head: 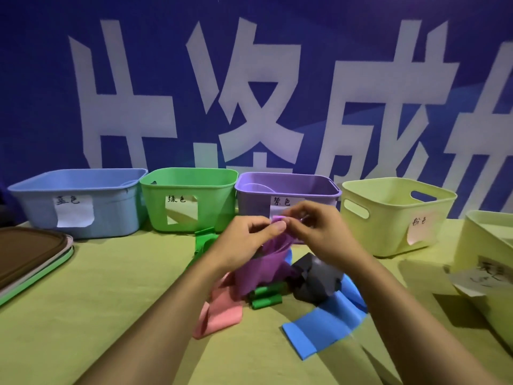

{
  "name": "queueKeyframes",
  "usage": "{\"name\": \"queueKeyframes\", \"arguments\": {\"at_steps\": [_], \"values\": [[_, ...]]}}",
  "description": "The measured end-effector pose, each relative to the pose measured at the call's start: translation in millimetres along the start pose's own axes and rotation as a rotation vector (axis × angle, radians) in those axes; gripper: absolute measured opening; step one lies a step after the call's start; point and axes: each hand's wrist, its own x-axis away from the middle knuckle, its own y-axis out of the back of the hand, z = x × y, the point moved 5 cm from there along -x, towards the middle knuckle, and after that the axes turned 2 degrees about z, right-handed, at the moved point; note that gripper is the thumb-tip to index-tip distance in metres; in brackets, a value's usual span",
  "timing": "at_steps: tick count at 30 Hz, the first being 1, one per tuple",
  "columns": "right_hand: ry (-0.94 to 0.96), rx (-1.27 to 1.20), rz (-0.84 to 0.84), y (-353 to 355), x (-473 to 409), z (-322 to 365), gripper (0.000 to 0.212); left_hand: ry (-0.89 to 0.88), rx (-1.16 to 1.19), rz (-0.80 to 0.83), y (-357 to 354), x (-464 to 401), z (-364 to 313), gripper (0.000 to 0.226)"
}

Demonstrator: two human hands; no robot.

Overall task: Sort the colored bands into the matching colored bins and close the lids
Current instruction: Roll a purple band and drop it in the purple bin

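The step in hand is the purple band (263,259): both hands hold it up above the pile, just in front of the purple bin (288,195). The left hand (249,240) pinches the band's top edge between thumb and curled fingers, and the right hand (319,229) pinches the same top edge from the other side, so the band hangs down between them, its lower part draping onto the heap

Under it on the yellow-green tablecloth (111,315) lie a pink band (222,309), rolled green bands (266,297), a black band (313,279) and a blue band (322,326); another green band (204,240) lies behind the left wrist. So sorting looks barely begun, with most bands not yet binned

The bins stand open in a row: blue bin (77,201), green bin (188,198), purple, then a pale yellow bin (394,215). A stack of lids (30,251) waits at the left edge

The next move likely calls for carrying the band forward over the purple bin's near rim and letting it go so all of it drops inside, trailing end included
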Motion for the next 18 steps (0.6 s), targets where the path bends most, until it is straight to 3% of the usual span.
{"name": "queueKeyframes", "arguments": {"at_steps": [1,5,11,18], "values": [[0.008,0.017,-0.018,7.9,-6.2,8.3,0.007,-0.012,0.003,-0.008,2.3,-2.3,-6.2,0.011],[0.031,0.015,-0.091,36.3,-19.9,46.8,0.006,-0.045,0.015,-0.084,9.5,-14.8,-42.2,0.013],[-0.09,-0.34,-0.157,55.0,-19.0,71.3,0.045,-0.149,-0.063,-0.191,23.4,-27.0,-112.9,0.021],[-0.054,-0.279,-0.224,64.9,-4.3,94.0,0.015,-0.158,-0.225,-0.209,30.5,-17.9,-159.9,0.008]]}}
